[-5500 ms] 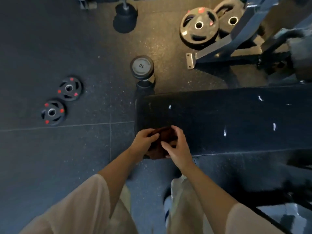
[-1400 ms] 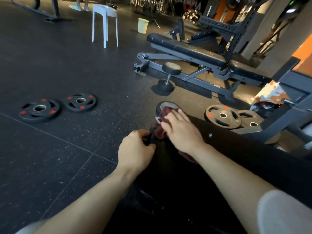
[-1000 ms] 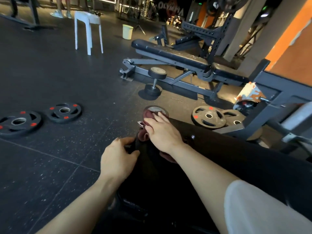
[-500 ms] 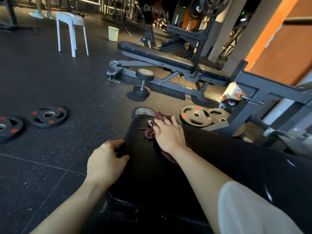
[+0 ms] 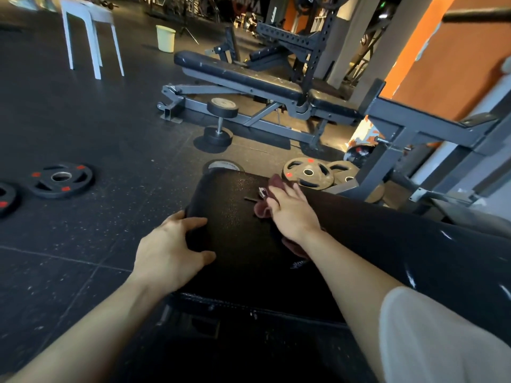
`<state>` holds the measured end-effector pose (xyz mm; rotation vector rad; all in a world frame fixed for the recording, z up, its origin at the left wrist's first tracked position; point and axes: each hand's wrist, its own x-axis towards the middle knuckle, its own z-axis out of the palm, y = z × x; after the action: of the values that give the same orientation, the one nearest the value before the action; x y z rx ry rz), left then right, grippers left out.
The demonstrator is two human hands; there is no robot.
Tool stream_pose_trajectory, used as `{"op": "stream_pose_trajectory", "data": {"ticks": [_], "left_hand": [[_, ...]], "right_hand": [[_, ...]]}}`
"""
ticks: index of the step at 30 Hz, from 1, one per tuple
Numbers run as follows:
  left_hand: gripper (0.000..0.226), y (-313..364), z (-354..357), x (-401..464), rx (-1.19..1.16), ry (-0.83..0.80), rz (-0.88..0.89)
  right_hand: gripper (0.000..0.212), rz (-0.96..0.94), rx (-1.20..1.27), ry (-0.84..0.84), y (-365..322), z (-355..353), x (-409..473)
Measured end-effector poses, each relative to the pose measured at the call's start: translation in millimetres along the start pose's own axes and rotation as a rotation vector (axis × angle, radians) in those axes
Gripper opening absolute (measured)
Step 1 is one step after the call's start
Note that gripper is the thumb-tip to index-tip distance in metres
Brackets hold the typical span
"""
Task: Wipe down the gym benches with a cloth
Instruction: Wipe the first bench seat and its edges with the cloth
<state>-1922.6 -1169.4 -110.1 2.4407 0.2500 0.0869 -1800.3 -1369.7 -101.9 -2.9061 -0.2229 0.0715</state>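
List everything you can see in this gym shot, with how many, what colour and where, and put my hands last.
near bench: one, black pad, foreground, under both hands
cloth: one, dark red, on the near bench under the right hand
far bench: one, black pad on grey frame, centre background
dumbbells: two, black; one upright by the far bench, one just beyond the near bench end
black plates: two, red marks, floor at left
tan plates: two, floor beyond the near bench, right of centre
stool: one, white, top left
bucket: one, pale yellow, top centre
left hand: grips the near bench's left edge
right hand: presses flat on the cloth
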Motion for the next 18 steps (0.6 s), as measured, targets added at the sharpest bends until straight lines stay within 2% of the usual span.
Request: {"op": "stream_pose_trajectory", "data": {"ticks": [2,5,8,10,14,16,18], "left_hand": [[0.063,3.6,2.2,-3.0,0.027,0.002,0.011],[0.062,8.7,5.1,-5.9,0.061,0.04,0.022],[0.062,4.4,3.1,-8.4,0.037,0.001,0.047],[0.063,-2.6,0.1,-12.2,-0.032,-0.06,0.048],[0.06,-10.7,-2.9,-25.9,-0.058,-0.115,0.075],[0.059,-7.4,-0.9,-30.7,-0.028,-0.079,0.096],[0.057,-0.9,3.5,-34.1,0.011,-0.029,0.124]], "right_hand": [[0.048,0.035,-0.025,0.006,-11.4,4.3,-4.8],[0.048,-0.153,-0.024,0.022,-48.8,20.3,-22.0],[0.047,-0.283,0.007,-0.024,-44.6,20.0,-36.1],[0.047,-0.238,0.008,-0.051,-19.4,9.1,-39.1],[0.047,-0.028,-0.007,-0.031,14.2,-5.6,-49.3],[0.048,-0.039,-0.009,-0.025,-4.0,0.0,-55.8],[0.048,-0.153,-0.013,-0.008,-32.0,10.6,-65.1]]}}
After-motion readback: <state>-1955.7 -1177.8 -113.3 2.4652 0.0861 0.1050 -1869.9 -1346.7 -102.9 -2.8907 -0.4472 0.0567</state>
